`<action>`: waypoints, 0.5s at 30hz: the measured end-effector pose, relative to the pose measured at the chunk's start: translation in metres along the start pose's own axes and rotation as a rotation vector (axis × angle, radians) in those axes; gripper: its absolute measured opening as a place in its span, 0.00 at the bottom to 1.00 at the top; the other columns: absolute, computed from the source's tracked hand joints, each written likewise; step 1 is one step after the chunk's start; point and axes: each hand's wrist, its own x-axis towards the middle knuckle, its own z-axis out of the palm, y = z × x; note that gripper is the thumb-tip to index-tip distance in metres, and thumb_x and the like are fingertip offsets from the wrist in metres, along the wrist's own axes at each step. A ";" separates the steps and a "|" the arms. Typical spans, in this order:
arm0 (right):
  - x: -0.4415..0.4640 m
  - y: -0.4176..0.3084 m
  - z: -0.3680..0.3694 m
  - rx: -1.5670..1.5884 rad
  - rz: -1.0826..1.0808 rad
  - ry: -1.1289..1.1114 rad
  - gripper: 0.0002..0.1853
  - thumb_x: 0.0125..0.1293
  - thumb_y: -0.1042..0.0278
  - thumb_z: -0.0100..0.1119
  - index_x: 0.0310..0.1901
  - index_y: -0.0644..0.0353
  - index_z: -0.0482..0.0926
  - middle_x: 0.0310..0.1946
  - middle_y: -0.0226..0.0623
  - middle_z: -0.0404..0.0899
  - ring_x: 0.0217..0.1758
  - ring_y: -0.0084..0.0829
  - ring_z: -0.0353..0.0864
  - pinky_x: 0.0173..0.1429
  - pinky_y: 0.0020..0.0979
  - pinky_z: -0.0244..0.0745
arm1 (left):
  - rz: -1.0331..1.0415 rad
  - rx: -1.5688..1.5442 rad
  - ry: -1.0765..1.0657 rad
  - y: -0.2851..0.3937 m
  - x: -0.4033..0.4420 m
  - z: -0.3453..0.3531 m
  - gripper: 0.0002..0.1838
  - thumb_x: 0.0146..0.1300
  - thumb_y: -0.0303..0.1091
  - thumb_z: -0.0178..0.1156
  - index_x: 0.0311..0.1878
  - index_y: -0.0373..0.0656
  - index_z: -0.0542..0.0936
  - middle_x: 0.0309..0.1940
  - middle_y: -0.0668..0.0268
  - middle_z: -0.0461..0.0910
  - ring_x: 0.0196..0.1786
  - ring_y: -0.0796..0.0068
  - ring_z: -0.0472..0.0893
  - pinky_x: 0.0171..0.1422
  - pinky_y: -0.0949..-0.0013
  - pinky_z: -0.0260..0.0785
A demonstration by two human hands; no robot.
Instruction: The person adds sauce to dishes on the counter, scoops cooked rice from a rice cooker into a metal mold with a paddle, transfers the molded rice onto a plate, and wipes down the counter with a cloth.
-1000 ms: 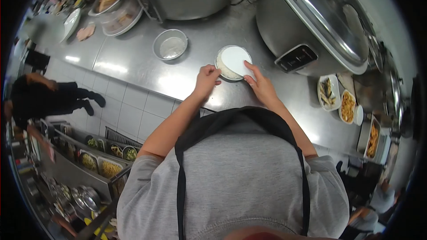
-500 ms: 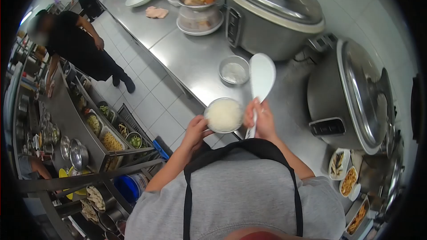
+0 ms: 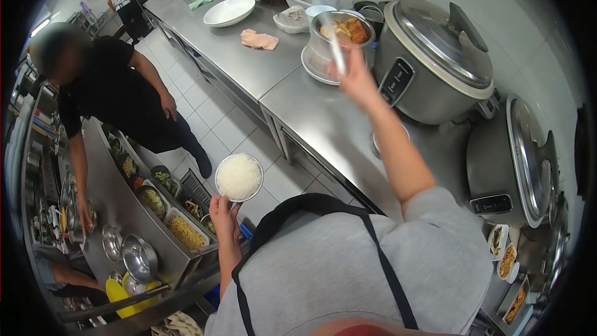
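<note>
My left hand (image 3: 225, 216) grips the rim of a round bowl of white rice (image 3: 240, 177), out over the tiled floor. Stretched out above the steel counter (image 3: 292, 102), my right hand (image 3: 357, 79) is closed round a white rice paddle (image 3: 336, 46), smeared by motion. The paddle's blade overlaps a metal bowl of orange-brown food (image 3: 354, 29); whether they touch I cannot tell. That bowl rests on a stack of pale dishes (image 3: 317, 65). Behind my right forearm, a small metal bowl (image 3: 375, 144) is mostly hidden.
Two big rice cookers (image 3: 429, 56) (image 3: 507, 168) stand lidded along the wall. A pink cloth (image 3: 259, 40) and a white oval dish (image 3: 229, 11) lie farther along the counter. At left, a person in black (image 3: 124, 93) reaches over another counter with food trays (image 3: 186, 230).
My right hand has moved forward with the rice paddle, from beside the rice bowl to the food bowl. My left hand has carried the rice left, away from the counter. The view has shifted.
</note>
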 end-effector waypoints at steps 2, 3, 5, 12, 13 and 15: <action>0.069 -0.008 -0.015 0.093 0.057 0.186 0.31 0.57 0.73 0.58 0.61 0.55 0.56 0.37 0.32 0.72 0.38 0.23 0.73 0.30 0.23 0.69 | -0.016 0.047 0.028 0.009 0.002 -0.014 0.03 0.61 0.28 0.51 0.32 0.42 0.68 0.34 0.65 0.76 0.40 0.73 0.78 0.45 0.61 0.73; 0.108 0.002 -0.021 0.194 0.111 0.291 0.30 0.57 0.74 0.59 0.60 0.57 0.57 0.32 0.33 0.72 0.33 0.25 0.73 0.26 0.25 0.69 | 0.018 0.063 0.053 0.008 0.003 -0.021 0.03 0.61 0.28 0.51 0.33 0.43 0.68 0.34 0.65 0.75 0.39 0.73 0.77 0.44 0.60 0.74; 0.172 0.006 -0.038 0.417 0.180 0.438 0.24 0.58 0.72 0.58 0.55 0.61 0.62 0.26 0.37 0.72 0.23 0.27 0.71 0.20 0.27 0.67 | 0.092 -0.032 0.043 0.000 0.007 -0.038 0.03 0.61 0.27 0.51 0.33 0.43 0.68 0.32 0.65 0.75 0.36 0.74 0.77 0.43 0.60 0.75; 0.330 0.124 -0.122 0.632 0.436 0.597 0.15 0.57 0.76 0.56 0.45 0.63 0.63 0.38 0.49 0.67 0.30 0.39 0.72 0.29 0.34 0.77 | 0.020 0.050 0.193 0.008 0.038 -0.066 0.05 0.62 0.28 0.51 0.30 0.43 0.67 0.20 0.70 0.67 0.24 0.82 0.70 0.37 0.66 0.76; 0.339 0.135 -0.131 0.704 0.463 0.620 0.18 0.58 0.79 0.54 0.48 0.63 0.61 0.42 0.51 0.64 0.34 0.45 0.72 0.35 0.39 0.80 | 0.020 0.055 0.203 0.009 0.048 -0.069 0.05 0.62 0.28 0.52 0.30 0.43 0.67 0.20 0.71 0.66 0.23 0.82 0.69 0.36 0.67 0.75; 0.343 0.148 -0.134 0.571 0.404 0.757 0.20 0.60 0.80 0.48 0.54 0.62 0.59 0.50 0.53 0.61 0.44 0.55 0.71 0.42 0.53 0.80 | 0.062 0.173 0.206 0.014 0.074 -0.070 0.06 0.62 0.29 0.52 0.30 0.43 0.67 0.20 0.71 0.66 0.23 0.82 0.68 0.33 0.69 0.74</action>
